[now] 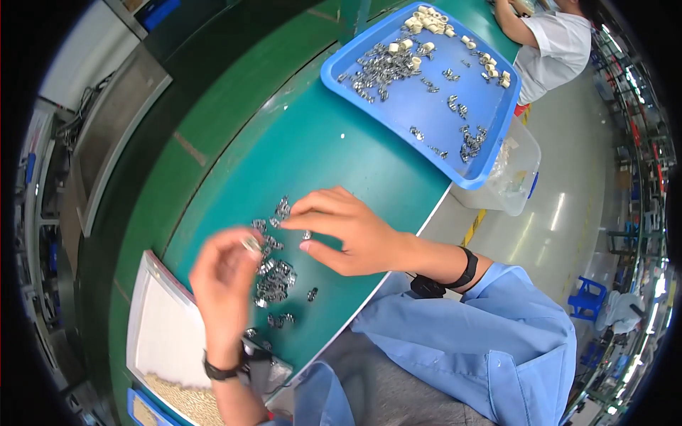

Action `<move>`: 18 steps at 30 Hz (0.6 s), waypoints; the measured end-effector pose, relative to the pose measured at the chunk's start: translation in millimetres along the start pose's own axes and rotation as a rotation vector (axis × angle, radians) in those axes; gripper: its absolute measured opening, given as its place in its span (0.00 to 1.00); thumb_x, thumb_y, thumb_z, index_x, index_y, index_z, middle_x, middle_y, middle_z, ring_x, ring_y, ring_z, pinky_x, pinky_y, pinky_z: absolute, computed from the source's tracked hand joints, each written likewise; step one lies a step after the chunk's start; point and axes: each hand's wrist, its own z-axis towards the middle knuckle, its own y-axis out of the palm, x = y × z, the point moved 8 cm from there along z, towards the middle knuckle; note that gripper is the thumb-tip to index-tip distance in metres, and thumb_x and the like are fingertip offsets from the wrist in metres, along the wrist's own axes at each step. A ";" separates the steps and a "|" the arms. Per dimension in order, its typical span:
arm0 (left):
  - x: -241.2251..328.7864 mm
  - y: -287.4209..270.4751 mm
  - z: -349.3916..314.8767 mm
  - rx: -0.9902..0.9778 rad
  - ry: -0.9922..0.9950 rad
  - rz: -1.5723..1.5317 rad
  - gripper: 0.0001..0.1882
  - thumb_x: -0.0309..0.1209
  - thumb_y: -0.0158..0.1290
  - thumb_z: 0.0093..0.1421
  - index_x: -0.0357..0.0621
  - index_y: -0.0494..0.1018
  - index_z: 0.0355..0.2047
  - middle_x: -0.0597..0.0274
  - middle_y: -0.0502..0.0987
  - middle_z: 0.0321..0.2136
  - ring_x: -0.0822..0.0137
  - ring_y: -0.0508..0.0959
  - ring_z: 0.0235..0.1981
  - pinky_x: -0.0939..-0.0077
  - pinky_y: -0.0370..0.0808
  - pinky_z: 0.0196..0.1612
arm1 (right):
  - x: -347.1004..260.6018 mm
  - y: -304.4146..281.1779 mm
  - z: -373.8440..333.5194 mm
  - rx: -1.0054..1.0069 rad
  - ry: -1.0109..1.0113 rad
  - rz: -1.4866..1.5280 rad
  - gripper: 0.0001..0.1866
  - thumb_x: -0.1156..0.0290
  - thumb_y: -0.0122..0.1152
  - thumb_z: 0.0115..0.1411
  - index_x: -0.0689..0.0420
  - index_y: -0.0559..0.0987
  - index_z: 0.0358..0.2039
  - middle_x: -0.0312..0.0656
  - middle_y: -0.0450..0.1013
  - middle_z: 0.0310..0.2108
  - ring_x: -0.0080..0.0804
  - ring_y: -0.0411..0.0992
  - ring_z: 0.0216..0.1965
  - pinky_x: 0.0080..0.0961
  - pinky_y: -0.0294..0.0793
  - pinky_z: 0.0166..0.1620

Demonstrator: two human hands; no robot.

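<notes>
Slightly blurred, my left hand (226, 277) pinches a small cream-coloured ring-shaped part (251, 244) between thumb and fingertips. My right hand (349, 231) hovers just to its right over the green table, thumb and fingers apart. Its fingertips are close to some small shiny metal clips (283, 207), and one clip (307, 235) shows in the gap by the thumb. Below and between the hands lies a loose pile of the same clips (275, 280), with a few strays around it.
A blue tray (398, 124) at the far end holds metal clips and cream rings. Near left, a white box (167, 312) contains many small beige pieces. Beyond the table's right edge is a clear plastic bin (522, 167). A co-worker in white (558, 53) sits at the far right.
</notes>
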 end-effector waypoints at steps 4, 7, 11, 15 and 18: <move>7.2 -1.7 123.0 0.021 0.249 0.392 0.08 0.22 0.60 0.62 0.34 0.77 0.42 0.65 0.79 0.38 0.75 0.75 0.36 0.80 0.73 0.41 | 9.9 14.6 2.6 -0.080 -0.021 -0.295 0.18 0.70 0.68 0.57 0.55 0.82 0.49 0.43 0.73 0.51 0.37 0.71 0.54 0.38 0.67 0.53; -3.6 9.4 203.9 0.025 0.293 0.339 0.09 0.24 0.62 0.60 0.34 0.77 0.40 0.65 0.79 0.32 0.73 0.74 0.33 0.77 0.74 0.40 | 6.9 30.4 5.4 -0.107 -0.104 -0.404 0.17 0.69 0.67 0.57 0.54 0.82 0.48 0.42 0.72 0.51 0.37 0.70 0.54 0.38 0.67 0.55; -30.3 32.3 274.4 0.066 0.389 0.483 0.10 0.25 0.63 0.59 0.35 0.78 0.41 0.62 0.80 0.31 0.69 0.75 0.32 0.73 0.75 0.42 | 20.2 40.1 5.0 -0.120 -0.109 -0.465 0.15 0.69 0.66 0.56 0.54 0.82 0.45 0.39 0.72 0.47 0.36 0.70 0.51 0.38 0.67 0.55; -45.9 46.4 292.2 0.041 0.352 0.639 0.13 0.27 0.63 0.59 0.37 0.79 0.44 0.63 0.80 0.35 0.70 0.75 0.34 0.75 0.75 0.43 | 27.6 30.0 7.2 -0.093 -0.031 -0.421 0.14 0.71 0.68 0.53 0.54 0.82 0.42 0.37 0.71 0.44 0.35 0.70 0.48 0.37 0.66 0.54; -25.7 47.7 281.7 0.065 0.429 0.669 0.16 0.28 0.64 0.57 0.35 0.78 0.45 0.57 0.80 0.41 0.63 0.76 0.37 0.67 0.76 0.46 | 27.4 22.7 7.5 -0.033 0.056 -0.332 0.14 0.73 0.69 0.51 0.54 0.82 0.40 0.36 0.71 0.43 0.34 0.69 0.47 0.37 0.66 0.52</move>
